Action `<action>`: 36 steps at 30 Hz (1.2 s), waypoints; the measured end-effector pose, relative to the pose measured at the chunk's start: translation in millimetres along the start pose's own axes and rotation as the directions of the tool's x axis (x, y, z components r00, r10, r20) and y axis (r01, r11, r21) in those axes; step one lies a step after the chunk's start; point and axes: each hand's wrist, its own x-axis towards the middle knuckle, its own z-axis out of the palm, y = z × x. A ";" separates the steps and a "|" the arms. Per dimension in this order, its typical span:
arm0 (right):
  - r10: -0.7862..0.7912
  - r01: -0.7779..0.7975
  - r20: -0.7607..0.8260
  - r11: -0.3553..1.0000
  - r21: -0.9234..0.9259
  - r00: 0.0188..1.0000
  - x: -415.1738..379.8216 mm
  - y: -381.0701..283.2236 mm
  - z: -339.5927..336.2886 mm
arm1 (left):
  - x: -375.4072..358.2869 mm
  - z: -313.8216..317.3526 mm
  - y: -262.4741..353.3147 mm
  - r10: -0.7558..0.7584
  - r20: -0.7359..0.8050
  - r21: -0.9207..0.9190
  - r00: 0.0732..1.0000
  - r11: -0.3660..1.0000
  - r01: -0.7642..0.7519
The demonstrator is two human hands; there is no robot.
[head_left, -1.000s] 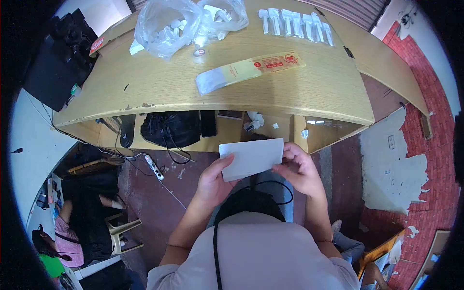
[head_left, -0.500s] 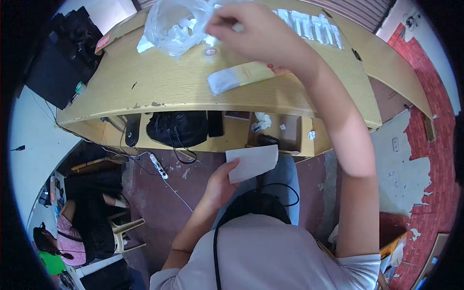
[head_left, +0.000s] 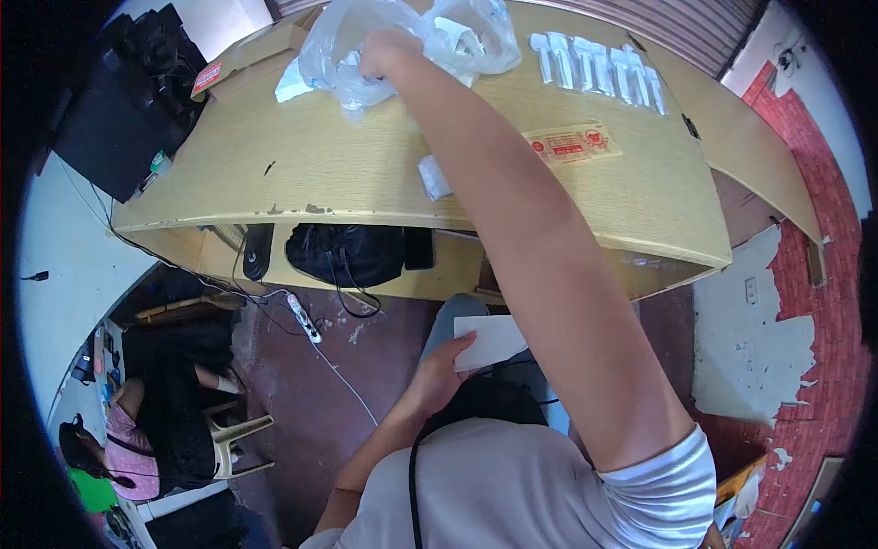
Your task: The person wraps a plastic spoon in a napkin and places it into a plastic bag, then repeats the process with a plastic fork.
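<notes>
My left hand (head_left: 441, 373) is low in front of my body, its thumb and fingers closed on the left end of a flat white piece of paper (head_left: 485, 342). My right arm stretches across the table, and my right hand (head_left: 391, 53) is inside the mouth of a clear plastic bag (head_left: 331, 46) holding small white pieces. Its fingers are hidden there. Under my right forearm lies a yellow-and-white packet (head_left: 581, 144) with red print, partly covered by the arm.
A second clear bag (head_left: 498, 41) stands beside the first. Several white wrapped items (head_left: 594, 66) lie in a row at the back right of the table (head_left: 366, 174). A cardboard box (head_left: 251, 62) is at left; a power strip (head_left: 304, 318) lies on the floor. A person (head_left: 133, 448) sits at lower left.
My right hand has moved left and down from above the table into the plastic bag. My left hand and the paper have shifted slightly right and down in view.
</notes>
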 end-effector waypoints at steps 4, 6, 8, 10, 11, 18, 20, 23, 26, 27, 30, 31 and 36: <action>0.087 -0.087 0.045 0.996 -0.007 0.995 6.9 -3.1 4.4 | 10.8 -14.4 -10.2 -0.067 -0.003 -0.217 0.998 0.974 0.065; 0.102 -0.105 0.094 0.994 0.028 0.990 8.1 -2.0 2.6 | 10.9 -13.1 -7.8 -0.043 0.013 -0.222 0.999 0.974 0.045; 0.111 -0.120 0.137 0.991 0.057 0.984 11.7 -0.6 2.6 | 11.0 -10.2 -4.7 -0.011 0.034 -0.228 0.999 0.973 0.019; 0.105 -0.126 0.152 0.982 0.138 0.983 15.5 1.2 7.2 | 10.6 -10.0 -3.8 -0.015 0.017 -0.215 1.000 0.976 0.018; 0.104 -0.125 0.152 0.983 0.136 0.983 18.1 1.3 9.0 | 11.5 -10.3 -4.7 -0.013 0.018 -0.217 1.000 0.976 0.017; 0.101 -0.124 0.144 0.978 0.165 0.984 19.8 -1.2 10.0 | 13.5 -11.4 -4.6 -0.039 -0.009 -0.240 0.999 0.970 0.035; 0.100 -0.137 0.180 0.969 0.208 0.979 23.5 1.0 11.9 | 13.6 -10.7 -4.8 -0.044 -0.040 -0.230 0.998 0.973 0.034; 0.076 -0.143 0.241 0.951 0.274 0.967 27.7 2.4 12.4 | 20.0 -14.4 -7.6 -0.061 -0.041 -0.222 0.997 0.974 0.051; 0.056 -0.099 0.218 0.976 0.191 0.974 30.7 0.1 18.7 | 19.7 -14.4 -5.8 -0.081 0.001 -0.173 0.997 0.982 0.080; 0.079 -0.108 0.168 0.979 0.170 0.983 28.4 -1.0 19.8 | 19.9 -14.7 -7.7 -0.083 0.004 -0.200 0.997 0.976 0.082; 0.106 -0.128 0.115 0.971 0.203 0.988 28.7 -1.8 21.3 | 21.9 -19.3 -12.6 -0.063 0.048 -0.229 0.997 0.971 0.072; 0.112 -0.137 0.112 0.957 0.256 0.987 31.5 -1.0 22.8 | 22.3 -20.2 -12.1 -0.041 0.090 -0.230 0.995 0.971 0.061; 0.175 -0.218 0.131 0.821 0.528 0.976 45.6 6.9 26.3 | 19.9 -16.9 -7.0 -0.059 0.059 -0.265 0.996 0.961 0.073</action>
